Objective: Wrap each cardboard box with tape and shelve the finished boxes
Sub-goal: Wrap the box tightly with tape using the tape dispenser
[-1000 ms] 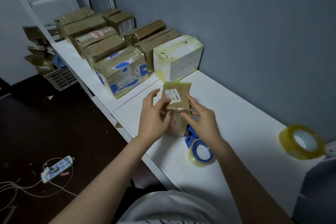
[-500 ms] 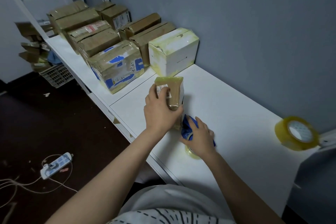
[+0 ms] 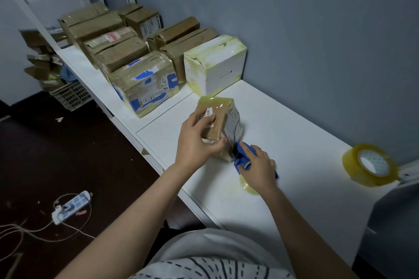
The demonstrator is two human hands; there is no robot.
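Observation:
A small brown cardboard box point(image 3: 221, 120) with a white label stands on end on the white table point(image 3: 294, 133), glossy with yellowish tape. My left hand point(image 3: 197, 140) grips its left side, fingers over the label. My right hand point(image 3: 257, 167) holds a blue tape dispenser point(image 3: 242, 158) with a clear roll, pressed against the box's lower right edge. A stretch of tape runs up the box's right face.
Several taped boxes point(image 3: 140, 84) and a white box point(image 3: 215, 63) crowd the table's far left. A spare tape roll point(image 3: 369, 165) lies at the right, beside a grey object point(image 3: 390, 222). A power strip point(image 3: 71, 207) with cords lies on the dark floor.
My right hand left the box and took hold of the blue dispenser. My left hand turned the box, so its right face now shows.

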